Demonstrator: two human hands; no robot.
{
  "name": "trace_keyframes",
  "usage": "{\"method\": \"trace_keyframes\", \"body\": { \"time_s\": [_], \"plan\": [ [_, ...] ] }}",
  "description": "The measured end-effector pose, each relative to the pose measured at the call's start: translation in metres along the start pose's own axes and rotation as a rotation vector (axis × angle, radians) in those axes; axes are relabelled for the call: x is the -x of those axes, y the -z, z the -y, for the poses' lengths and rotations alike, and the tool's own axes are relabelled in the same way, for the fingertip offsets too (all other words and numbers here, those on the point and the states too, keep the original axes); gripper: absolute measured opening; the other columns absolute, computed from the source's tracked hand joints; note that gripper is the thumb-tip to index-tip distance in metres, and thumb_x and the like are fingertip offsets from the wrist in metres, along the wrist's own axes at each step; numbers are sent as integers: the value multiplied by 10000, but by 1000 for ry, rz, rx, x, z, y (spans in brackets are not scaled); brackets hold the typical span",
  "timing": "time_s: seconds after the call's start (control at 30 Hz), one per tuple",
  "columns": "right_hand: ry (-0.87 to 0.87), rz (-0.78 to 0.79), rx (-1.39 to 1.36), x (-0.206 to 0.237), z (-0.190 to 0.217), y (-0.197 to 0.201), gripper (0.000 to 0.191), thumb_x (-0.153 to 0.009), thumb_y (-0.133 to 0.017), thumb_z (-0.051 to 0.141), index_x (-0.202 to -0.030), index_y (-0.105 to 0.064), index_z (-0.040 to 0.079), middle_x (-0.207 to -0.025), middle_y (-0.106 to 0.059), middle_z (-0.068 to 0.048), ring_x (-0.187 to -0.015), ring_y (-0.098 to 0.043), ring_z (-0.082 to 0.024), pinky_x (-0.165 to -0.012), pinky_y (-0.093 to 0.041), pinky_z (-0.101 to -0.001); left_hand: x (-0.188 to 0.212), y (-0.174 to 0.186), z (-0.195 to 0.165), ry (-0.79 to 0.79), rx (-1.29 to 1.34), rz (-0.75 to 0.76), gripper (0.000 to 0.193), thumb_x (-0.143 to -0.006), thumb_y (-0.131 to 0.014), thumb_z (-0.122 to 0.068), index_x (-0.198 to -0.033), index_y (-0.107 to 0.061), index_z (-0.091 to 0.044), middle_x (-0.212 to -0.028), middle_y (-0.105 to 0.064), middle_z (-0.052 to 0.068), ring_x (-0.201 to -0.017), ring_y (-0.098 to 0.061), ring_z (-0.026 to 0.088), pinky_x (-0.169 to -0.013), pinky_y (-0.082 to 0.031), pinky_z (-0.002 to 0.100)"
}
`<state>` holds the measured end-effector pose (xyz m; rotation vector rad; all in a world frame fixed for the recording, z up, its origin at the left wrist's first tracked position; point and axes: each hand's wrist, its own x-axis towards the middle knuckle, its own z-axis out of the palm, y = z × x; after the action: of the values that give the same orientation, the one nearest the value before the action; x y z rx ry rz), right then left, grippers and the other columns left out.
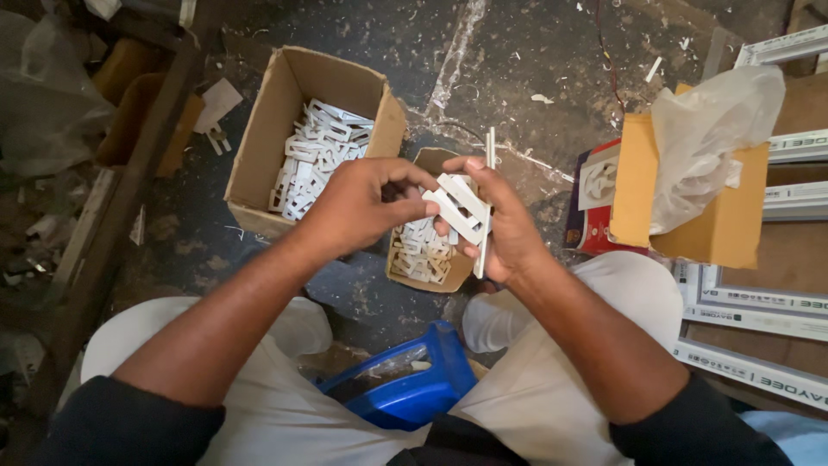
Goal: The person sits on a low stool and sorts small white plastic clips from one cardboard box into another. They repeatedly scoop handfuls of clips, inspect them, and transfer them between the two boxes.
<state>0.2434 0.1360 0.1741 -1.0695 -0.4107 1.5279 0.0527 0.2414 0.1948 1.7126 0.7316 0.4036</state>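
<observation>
Right hand (pixel 504 229) closes around a bundle of white plastic corner pieces (pixel 457 207) and a thin white strip (pixel 487 203) held upright, fingers curled so the stack stays aligned. Left hand (pixel 366 203) pinches the end of the topmost piece between thumb and fingertips, apparently to seat it against the others (the joint itself is hidden). Directly below the hands, a small cardboard box (pixel 423 255) holds more such pieces, within easy reach; a larger cardboard box (pixel 306 138) of them stands on the floor (pixel 526 60) toward its far left, a blue stool (pixel 405 384) between the knees
</observation>
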Motion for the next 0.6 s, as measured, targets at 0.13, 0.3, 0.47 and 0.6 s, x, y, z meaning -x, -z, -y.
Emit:
{"method": "trace_keyframes", "body": {
  "time_s": [0.13, 0.3, 0.47, 0.6],
  "plan": [
    [-3, 2, -1, -1, -1, 1, 430, -1027, -540, 432, -1271, -539, 78, -907, -671, -122, -650, -689, -184, -338, -415, -213, -1, -1, 1, 15, 51, 16, 253, -847, -830, -170, -1055, -771, -41, -775, -698, -5, -695, -610, 44, -635, -518, 235],
    [-15, -11, -30, -3, -3, 0, 407, -1020, -541, 423, -1230, -548, 74, -888, -667, -122, -646, -690, -191, -330, -409, -216, -3, 1, 3, 59, 282, 46, 218, -859, -812, -154, -1038, -772, -36, -864, -733, -17, -794, -644, 36, -728, -547, 224],
    [4, 15, -80, -3, -1, 1, 353, -1030, -571, 368, -1181, -560, 49, -875, -655, -131, -640, -670, -180, -327, -391, -213, -5, 15, 3, 75, 454, 20, 196, -892, -794, -164, -1042, -768, -41, -888, -735, -1, -792, -635, 70, -741, -544, 243],
    [69, -31, -17, -1, 4, 1, 258, -990, -619, 244, -1177, -543, 82, -881, -654, -132, -638, -655, -173, -321, -364, -210, -6, 38, 5, 49, 427, -80, 175, -913, -781, -162, -1058, -760, -66, -923, -737, -7, -811, -634, 67, -753, -546, 237]
  ]
}}
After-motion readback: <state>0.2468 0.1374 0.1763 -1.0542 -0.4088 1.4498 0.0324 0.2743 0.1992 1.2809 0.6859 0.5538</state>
